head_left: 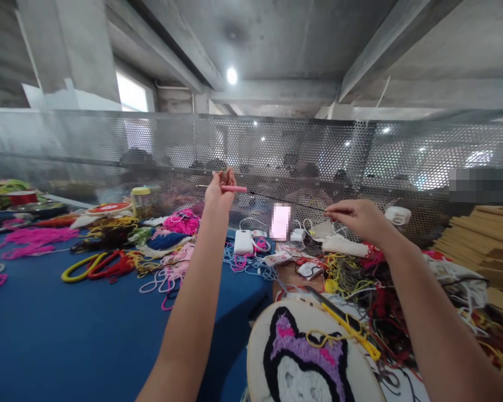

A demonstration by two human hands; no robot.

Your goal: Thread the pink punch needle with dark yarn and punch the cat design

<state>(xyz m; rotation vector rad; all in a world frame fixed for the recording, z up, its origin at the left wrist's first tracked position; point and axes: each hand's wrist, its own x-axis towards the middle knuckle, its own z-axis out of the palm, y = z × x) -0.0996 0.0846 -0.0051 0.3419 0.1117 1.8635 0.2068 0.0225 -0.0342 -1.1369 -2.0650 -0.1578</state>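
Note:
Raised near the middle of the head view, my left hand (223, 184) is closed around a pink punch needle (235, 189), its thin metal tip pointing left. A dark thread (287, 201) runs from the tool's right end across to my right hand (347, 215), whose fingers pinch it. Below them lies a round embroidery hoop (257, 335) with white cloth, bearing a cat-like head worked in black, purple, pink and white yarn. A loose yellow strand (324, 338) lies over its upper part.
Piles of coloured yarn (37, 240) cover the back of the blue table (37, 335). Red and yellow scissors (104, 265) lie at left. A white power bank (243, 242), a lit phone (280, 221) and stacked brown cardboard (478, 237) stand before a perforated metal screen (251, 139).

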